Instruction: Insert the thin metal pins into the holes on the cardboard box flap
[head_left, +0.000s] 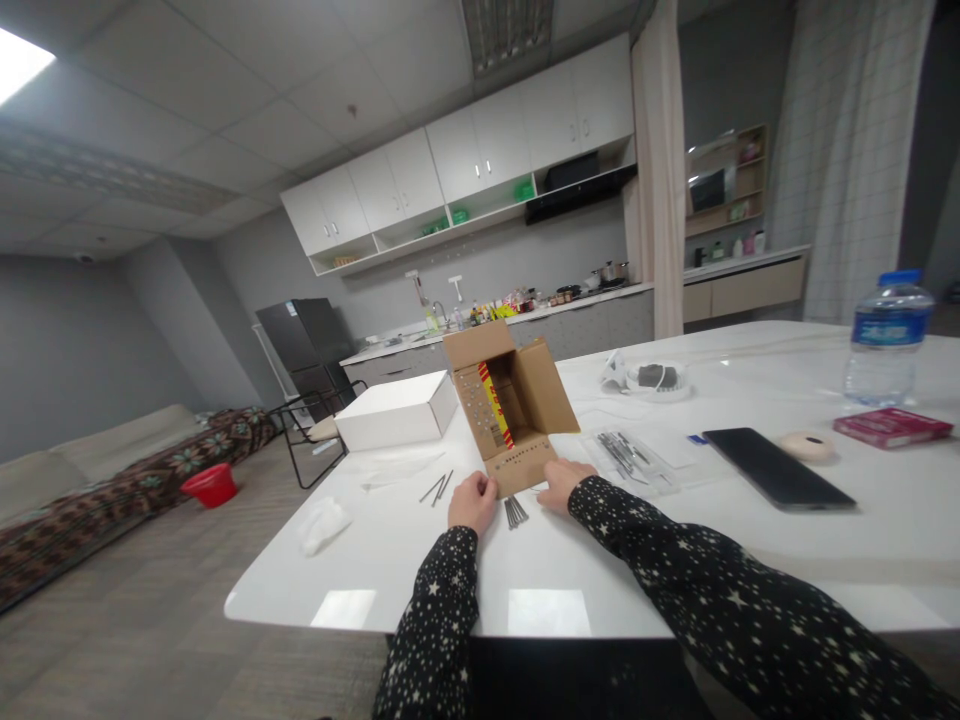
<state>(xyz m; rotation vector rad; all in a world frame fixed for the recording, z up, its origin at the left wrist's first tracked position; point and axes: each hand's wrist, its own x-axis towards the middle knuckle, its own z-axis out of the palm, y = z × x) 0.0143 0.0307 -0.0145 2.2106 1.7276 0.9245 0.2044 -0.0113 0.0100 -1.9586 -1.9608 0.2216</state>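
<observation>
A brown cardboard box (pixel 521 400) stands with its flaps spread and its opening towards me. Small holes or studs dot its left flap and its lower flap (pixel 517 466), and a yellow and red label (pixel 496 405) runs along the left one. My left hand (pixel 472 503) is closed, with its fingertips at the left corner of the lower flap. At the flap's right corner is my right hand (pixel 564 485), fingers bent together; what they pinch is too small to make out. Between my hands lies a bunch of thin grey nails (pixel 516 512). A few more nails (pixel 439 488) lie left.
A white box (pixel 397 408) stands behind on the left, with crumpled tissue (pixel 324 525) nearer me. Rightward are a clear bag of metal pieces (pixel 626 455), a black phone (pixel 776 468), a pink box (pixel 892 428), a water bottle (pixel 886 340) and a white coil (pixel 657 380).
</observation>
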